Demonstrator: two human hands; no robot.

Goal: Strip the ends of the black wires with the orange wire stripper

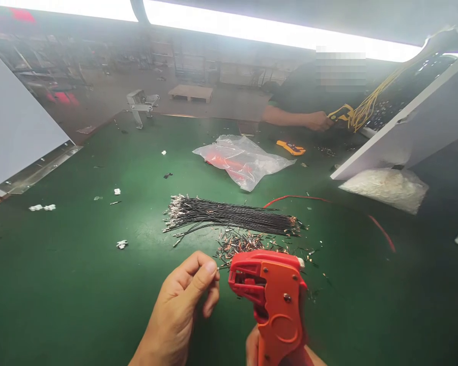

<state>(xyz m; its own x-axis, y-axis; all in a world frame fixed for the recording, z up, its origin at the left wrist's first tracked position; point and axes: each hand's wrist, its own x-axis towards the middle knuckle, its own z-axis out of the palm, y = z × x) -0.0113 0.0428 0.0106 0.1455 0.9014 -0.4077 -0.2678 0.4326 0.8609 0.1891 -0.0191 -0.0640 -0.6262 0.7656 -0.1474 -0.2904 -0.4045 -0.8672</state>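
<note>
Left hand (179,295) pinches thumb against finger; a tiny dark tip, probably a wire end (218,269), pokes out beside them, most of it hidden. Right hand (252,345), largely concealed, wraps the handle of the red stripper (286,305), whose mouth faces that tip but stands just apart from it, so this end looks not yet worked. Just beyond the stripper lie scraps (238,244), dark bits mixed with copper, suggesting many ends have been cut already. Behind them rests the bundle (229,213) of black wires: pale metal tips on its left, bare copper at many right ends, so much of it seems done. Whether every wire there is finished, I cannot tell. Farther out are a plastic bag (248,160), a yellow tool (291,148) and a co-worker's hand (319,121).
</note>
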